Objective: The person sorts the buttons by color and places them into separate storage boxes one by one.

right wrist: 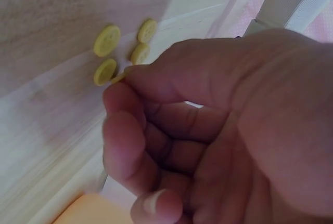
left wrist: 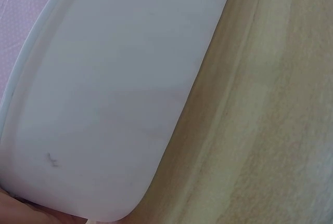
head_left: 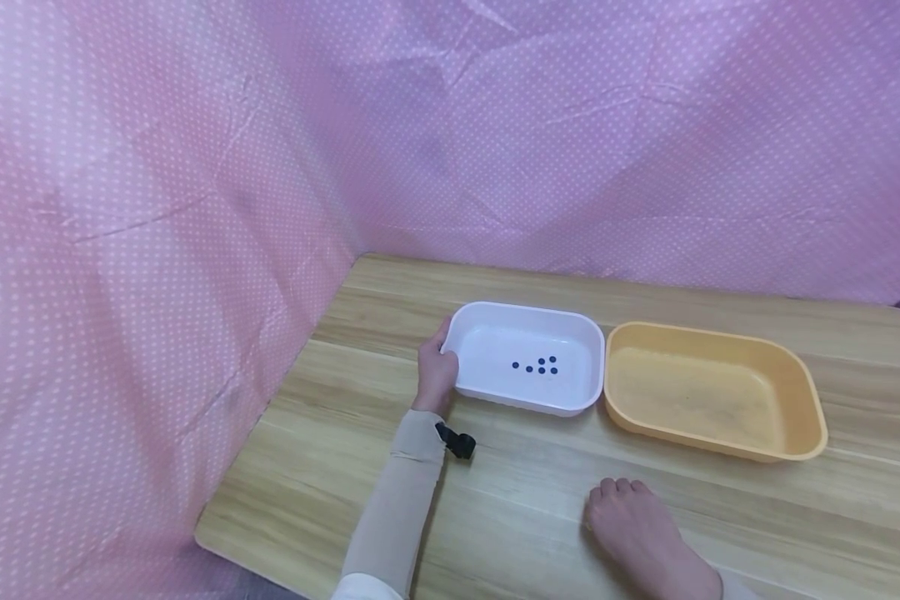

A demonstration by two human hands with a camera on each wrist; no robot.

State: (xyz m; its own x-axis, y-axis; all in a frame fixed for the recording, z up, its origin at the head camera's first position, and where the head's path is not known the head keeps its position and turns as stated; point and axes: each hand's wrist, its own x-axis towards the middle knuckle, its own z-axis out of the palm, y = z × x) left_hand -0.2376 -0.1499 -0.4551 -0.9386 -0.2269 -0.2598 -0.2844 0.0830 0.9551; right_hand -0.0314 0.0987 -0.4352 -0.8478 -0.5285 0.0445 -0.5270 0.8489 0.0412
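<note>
Wooden tabletop (head_left: pixel 322 433): toward its front edge, the right hand (head_left: pixel 633 529) pinches one yellow button (right wrist: pixel 119 77) beside four others (right wrist: pixel 107 41); beyond open room, the left hand (head_left: pixel 437 373) grips one white tray (head_left: pixel 483 354) holding six dark discs (head_left: pixel 542 362), one orange tray (head_left: pixel 675 379) alongside.

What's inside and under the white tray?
Inside the white tray: six small dark discs on its floor, near the middle; the floor right beneath them is covered. Under it: cannot tell, the tray hides that part of the table.
</note>
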